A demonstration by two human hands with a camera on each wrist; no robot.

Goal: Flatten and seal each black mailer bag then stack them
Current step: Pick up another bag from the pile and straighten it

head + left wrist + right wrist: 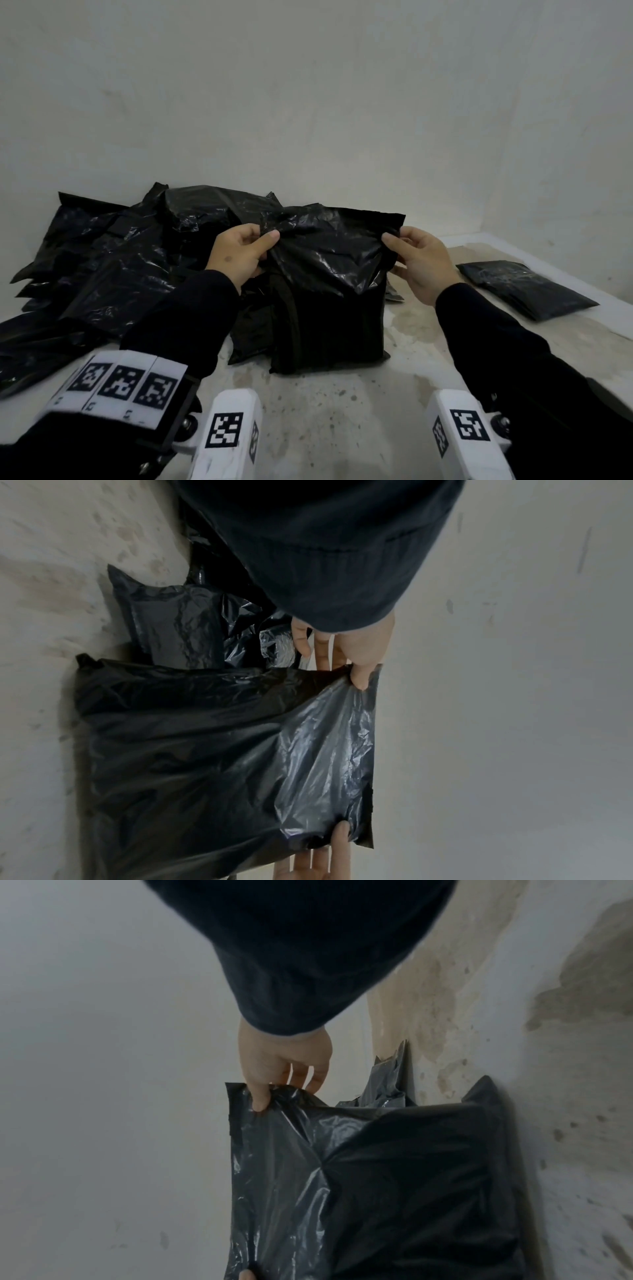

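A filled black mailer bag (329,301) stands upright on the stained surface in the middle of the head view, its loose top flap raised. My left hand (265,240) pinches the flap's left corner between thumb and fingers. My right hand (394,241) pinches the right corner the same way. In the left wrist view the left hand (359,674) holds the edge of the bag (205,750), with the right thumb at the bottom edge. In the right wrist view the right hand (263,1096) grips the bag (394,1191). The fingers behind the flap are hidden.
A loose pile of crumpled black mailer bags (113,260) fills the left side against the wall. One flat black bag (524,287) lies alone at the right near a white ledge (548,260). The pale wall (308,102) stands close behind. Bare stained surface (325,411) lies in front.
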